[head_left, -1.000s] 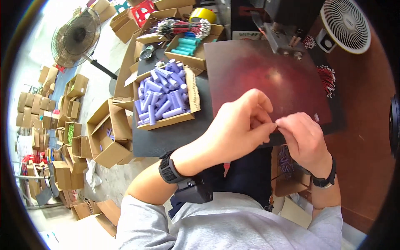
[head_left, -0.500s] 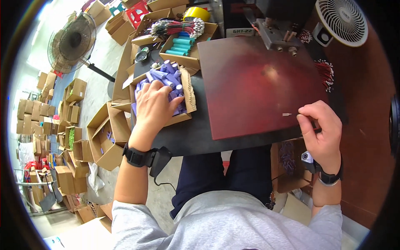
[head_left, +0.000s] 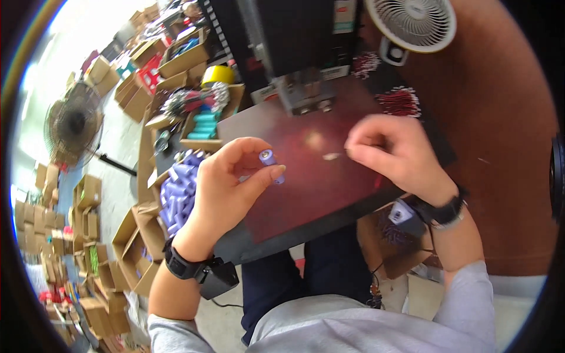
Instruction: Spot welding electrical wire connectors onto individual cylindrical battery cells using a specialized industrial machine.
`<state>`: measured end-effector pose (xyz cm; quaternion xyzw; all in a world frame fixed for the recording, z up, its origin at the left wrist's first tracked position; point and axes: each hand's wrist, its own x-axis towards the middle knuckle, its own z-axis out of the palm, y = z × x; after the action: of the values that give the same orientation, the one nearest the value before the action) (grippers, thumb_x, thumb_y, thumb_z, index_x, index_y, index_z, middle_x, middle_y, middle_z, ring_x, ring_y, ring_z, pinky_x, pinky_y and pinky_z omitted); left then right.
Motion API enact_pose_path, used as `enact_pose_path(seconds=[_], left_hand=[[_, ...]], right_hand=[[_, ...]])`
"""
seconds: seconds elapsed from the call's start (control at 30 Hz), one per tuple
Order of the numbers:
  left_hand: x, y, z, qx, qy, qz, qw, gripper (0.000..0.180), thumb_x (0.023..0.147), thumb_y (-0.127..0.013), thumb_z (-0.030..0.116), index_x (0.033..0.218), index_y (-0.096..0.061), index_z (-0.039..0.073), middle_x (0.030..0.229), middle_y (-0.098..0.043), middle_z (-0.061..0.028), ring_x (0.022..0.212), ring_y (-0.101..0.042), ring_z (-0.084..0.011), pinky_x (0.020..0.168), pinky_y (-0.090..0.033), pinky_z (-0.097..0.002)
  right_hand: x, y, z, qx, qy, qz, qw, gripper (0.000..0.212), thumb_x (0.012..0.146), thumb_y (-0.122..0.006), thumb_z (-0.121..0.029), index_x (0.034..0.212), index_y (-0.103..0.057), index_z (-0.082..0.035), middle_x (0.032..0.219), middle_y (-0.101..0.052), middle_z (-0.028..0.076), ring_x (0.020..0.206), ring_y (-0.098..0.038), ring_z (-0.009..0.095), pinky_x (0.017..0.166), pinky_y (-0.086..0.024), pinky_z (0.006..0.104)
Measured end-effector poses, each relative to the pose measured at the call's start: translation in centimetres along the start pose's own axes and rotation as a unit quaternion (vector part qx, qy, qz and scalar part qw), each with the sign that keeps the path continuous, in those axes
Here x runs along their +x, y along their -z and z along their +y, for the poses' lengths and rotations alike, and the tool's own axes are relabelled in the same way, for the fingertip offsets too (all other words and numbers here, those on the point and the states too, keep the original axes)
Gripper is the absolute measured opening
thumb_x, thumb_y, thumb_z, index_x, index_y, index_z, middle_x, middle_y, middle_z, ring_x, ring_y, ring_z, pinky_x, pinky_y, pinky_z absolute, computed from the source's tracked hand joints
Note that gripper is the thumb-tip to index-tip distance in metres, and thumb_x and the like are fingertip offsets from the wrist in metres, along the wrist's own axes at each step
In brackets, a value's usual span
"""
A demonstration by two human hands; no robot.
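A purple cylindrical battery cell [head_left: 267, 157] is pinched between the thumb and fingers of my left hand [head_left: 226, 188], its round end tilted up above the dark red mat [head_left: 288, 212]. To the left of that hand lies a heap of purple battery cells [head_left: 178, 191], partly behind my wrist. My right hand [head_left: 403, 156], blurred, is closed in a pinch over the mat's right side. A small pale tab [head_left: 331, 156] shows just left of its fingertips; I cannot tell whether it is joined to what they hold. A red bit [head_left: 378, 181] shows below the hand.
A black machine with a metal head [head_left: 309, 100] stands over the mat's far edge. Red wire bundles [head_left: 398, 103] and a white fan [head_left: 412, 23] are at the far right. Teal cells [head_left: 204, 126] sit in a box at the far left, near yellow tape [head_left: 218, 75].
My left hand has come out of the box of purple cells with one cell and moved right. My right hand has moved up and left, the pale tab with it. The view has turned.
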<state>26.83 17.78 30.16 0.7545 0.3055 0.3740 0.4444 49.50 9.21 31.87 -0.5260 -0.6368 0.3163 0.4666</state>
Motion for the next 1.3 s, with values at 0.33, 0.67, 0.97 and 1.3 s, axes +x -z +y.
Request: enact_pose_path(seconds=[0.33, 0.67, 0.97, 1.3], left_hand=[[3.7, -4.9, -1.4, 0.121, -0.031, -0.017, 0.992, 0.024, 0.071, -0.065, 0.008, 0.093, -0.06, 0.001, 0.076, -0.063, -0.0099, 0.07, -0.062, -0.0147, 0.065, -0.048, -0.0245], [5.5, -5.2, -2.6, 0.15, -0.01, -0.042, 0.988, 0.024, 0.069, -0.067, 0.012, 0.091, -0.063, 0.003, 0.074, -0.062, -0.0123, 0.066, -0.062, -0.0209, 0.061, -0.047, -0.0285], [5.4, -5.2, -3.0, 0.185, -0.04, -0.02, 0.982, 0.023, 0.069, -0.066, 0.014, 0.09, -0.064, 0.006, 0.075, -0.062, -0.0119, 0.068, -0.061, -0.0254, 0.062, -0.046, -0.0301], [5.5, -5.3, -2.9, 0.186, -0.053, -0.013, 0.981, 0.022, 0.07, -0.065, 0.012, 0.09, -0.064, 0.005, 0.075, -0.063, -0.0112, 0.067, -0.061, -0.0196, 0.063, -0.047, -0.0273]], right_hand=[[4.3, -0.3, 4.2, 0.207, -0.127, -0.025, 0.97, 0.01, 0.081, -0.056, -0.008, 0.085, -0.054, 0.001, 0.085, -0.059, 0.008, 0.079, -0.059, 0.013, 0.07, -0.048, 0.0232], [5.1, -0.8, 5.5, 0.285, -0.121, 0.016, 0.951, 0.015, 0.074, -0.06, -0.01, 0.08, -0.057, 0.003, 0.075, -0.059, 0.007, 0.07, -0.055, 0.011, 0.065, -0.045, 0.0226], [5.4, -1.1, 5.2, 0.275, -0.144, 0.036, 0.95, 0.014, 0.073, -0.06, -0.009, 0.078, -0.057, 0.004, 0.076, -0.06, 0.009, 0.071, -0.057, 0.014, 0.065, -0.047, 0.0251], [5.5, -1.3, 5.4, 0.266, -0.121, 0.044, 0.955, 0.013, 0.073, -0.059, -0.007, 0.078, -0.056, 0.005, 0.075, -0.06, 0.01, 0.067, -0.058, 0.014, 0.063, -0.048, 0.0242]])
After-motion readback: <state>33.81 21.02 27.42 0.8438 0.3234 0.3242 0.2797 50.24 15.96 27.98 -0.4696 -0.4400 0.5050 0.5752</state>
